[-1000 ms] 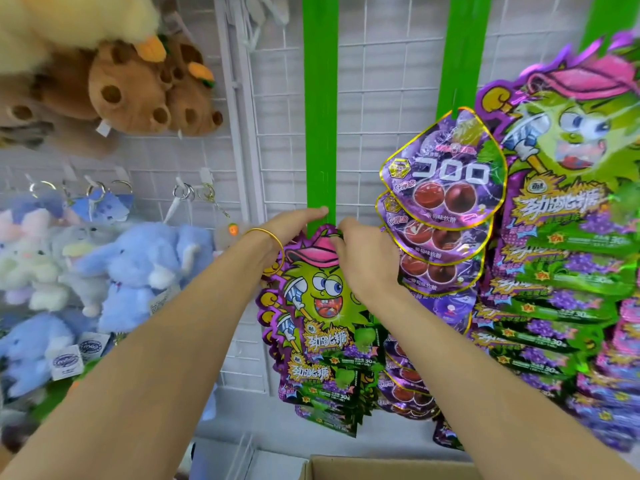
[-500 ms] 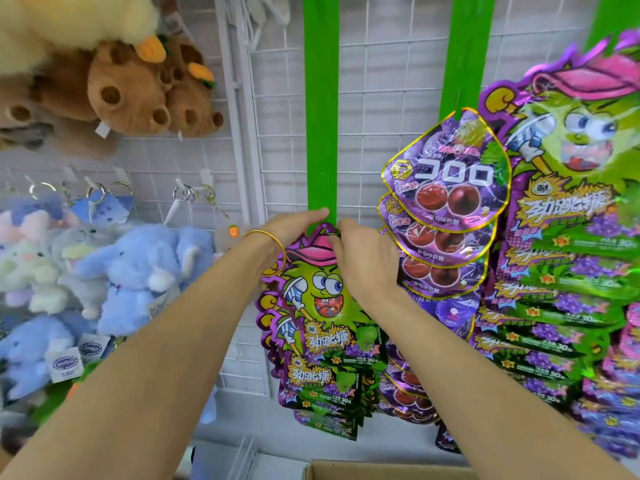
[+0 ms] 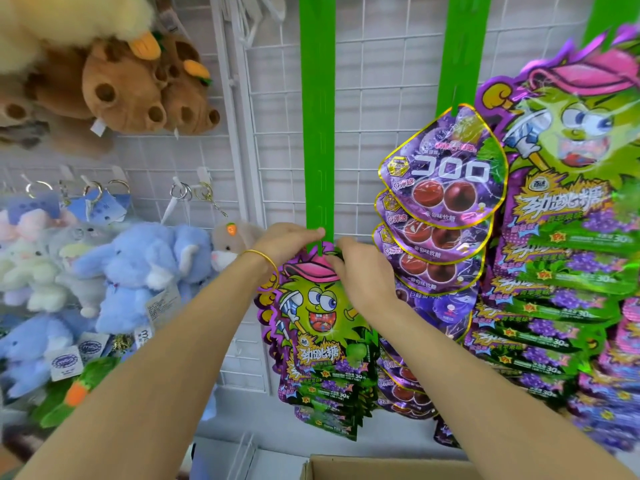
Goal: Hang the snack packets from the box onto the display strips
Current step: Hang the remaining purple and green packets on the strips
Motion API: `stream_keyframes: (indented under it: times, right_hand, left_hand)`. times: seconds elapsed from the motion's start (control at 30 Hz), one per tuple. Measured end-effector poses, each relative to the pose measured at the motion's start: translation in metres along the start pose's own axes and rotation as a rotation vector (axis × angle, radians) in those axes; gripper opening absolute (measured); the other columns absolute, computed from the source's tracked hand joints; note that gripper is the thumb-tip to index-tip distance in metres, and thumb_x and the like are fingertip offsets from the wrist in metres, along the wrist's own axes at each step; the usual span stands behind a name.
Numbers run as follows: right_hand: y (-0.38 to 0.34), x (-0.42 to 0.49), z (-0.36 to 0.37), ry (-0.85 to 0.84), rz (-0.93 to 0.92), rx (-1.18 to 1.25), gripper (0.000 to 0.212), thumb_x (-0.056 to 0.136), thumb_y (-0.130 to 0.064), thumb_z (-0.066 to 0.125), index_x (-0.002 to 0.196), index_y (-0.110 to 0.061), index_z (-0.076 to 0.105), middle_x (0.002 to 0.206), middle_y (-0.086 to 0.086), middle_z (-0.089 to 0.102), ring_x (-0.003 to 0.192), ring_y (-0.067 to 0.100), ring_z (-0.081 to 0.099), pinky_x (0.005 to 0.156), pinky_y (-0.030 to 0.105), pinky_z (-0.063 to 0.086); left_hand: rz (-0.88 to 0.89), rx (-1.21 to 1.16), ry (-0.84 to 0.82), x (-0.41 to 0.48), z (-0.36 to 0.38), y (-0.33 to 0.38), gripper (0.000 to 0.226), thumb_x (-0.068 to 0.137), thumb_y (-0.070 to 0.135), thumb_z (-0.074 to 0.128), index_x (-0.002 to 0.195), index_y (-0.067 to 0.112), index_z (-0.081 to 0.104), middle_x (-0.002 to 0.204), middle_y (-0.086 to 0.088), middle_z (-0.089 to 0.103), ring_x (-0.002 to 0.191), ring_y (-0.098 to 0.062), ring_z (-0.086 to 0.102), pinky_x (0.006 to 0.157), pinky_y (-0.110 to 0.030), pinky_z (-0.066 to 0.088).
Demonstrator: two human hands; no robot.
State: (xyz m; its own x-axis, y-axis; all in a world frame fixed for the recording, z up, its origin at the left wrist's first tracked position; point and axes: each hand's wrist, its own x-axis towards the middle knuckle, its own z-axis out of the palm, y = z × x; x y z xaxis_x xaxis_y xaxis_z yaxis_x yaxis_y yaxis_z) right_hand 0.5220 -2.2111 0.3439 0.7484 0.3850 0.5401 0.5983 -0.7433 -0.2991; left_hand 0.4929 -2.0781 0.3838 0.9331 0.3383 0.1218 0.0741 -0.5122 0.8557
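Green display strip (image 3: 318, 150), head view: left hand (image 3: 284, 242) pinches its edge just above the popping-candy packet (image 3: 322, 306). Right hand (image 3: 363, 271), beside the left, has fingers curled on the packet's pink top, pressing it to the strip. Versus a second ago both hands have barely moved, so the hook-on is likely still unfinished. Cardboard box (image 3: 381, 467) sits below the forearms, contents hidden. Grape gummy packets (image 3: 446, 174) hang right of the right hand.

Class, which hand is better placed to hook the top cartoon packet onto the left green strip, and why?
The right hand: its fingers grip the cartoon packet at its pink top, directly under the green strip's lower end. The left hand holds the strip itself, steadying it.
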Motion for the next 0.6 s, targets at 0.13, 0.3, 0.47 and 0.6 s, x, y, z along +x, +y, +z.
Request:
stream_keyframes:
  times: [0.13,0.3,0.47,0.6]
  right_hand:
    - [0.003,-0.005,-0.002,-0.012,-0.022,0.023,0.031,0.093,-0.034,0.051,0.104,-0.006,0.053,0.098,0.019,0.064,0.094,0.037,0.059,0.069,0.039,0.044]
    - [0.007,-0.026,-0.005,0.009,-0.027,-0.081,0.029,0.093,-0.024,0.050,0.116,-0.007,0.051,0.112,0.013,0.056,0.107,0.031,0.054,0.082,0.038,0.044]
    - [0.040,-0.104,0.005,0.345,-0.122,0.089,0.034,0.080,-0.005,0.057,0.114,-0.006,0.058,0.110,0.011,0.058,0.101,0.028,0.054,0.087,0.036,0.046]
    - [0.089,-0.194,0.060,-0.032,0.116,0.268,0.024,0.086,-0.006,0.055,0.109,-0.011,0.060,0.107,0.007,0.059,0.085,0.026,0.062,0.073,0.038,0.052]
  left_hand:
    - [0.235,0.075,0.064,-0.014,0.009,-0.021,0.039,0.081,0.004,0.064,0.119,0.006,0.056,0.108,-0.008,0.063,0.098,-0.015,0.055,0.087,-0.018,0.042]
    - [0.503,0.191,0.438,-0.055,0.029,-0.056,0.055,0.069,0.007,0.059,0.124,0.008,0.051,0.122,-0.007,0.053,0.117,-0.015,0.042,0.102,-0.021,0.029]
    - [0.454,0.077,0.367,-0.120,0.087,-0.109,0.049,0.067,0.006,0.052,0.115,0.015,0.054,0.109,0.018,0.047,0.109,-0.022,0.051,0.089,-0.048,0.047]
    - [0.232,0.084,0.072,-0.153,0.129,-0.155,0.035,0.074,0.006,0.055,0.108,0.014,0.060,0.105,0.011,0.048,0.095,-0.010,0.055,0.088,-0.044,0.049]
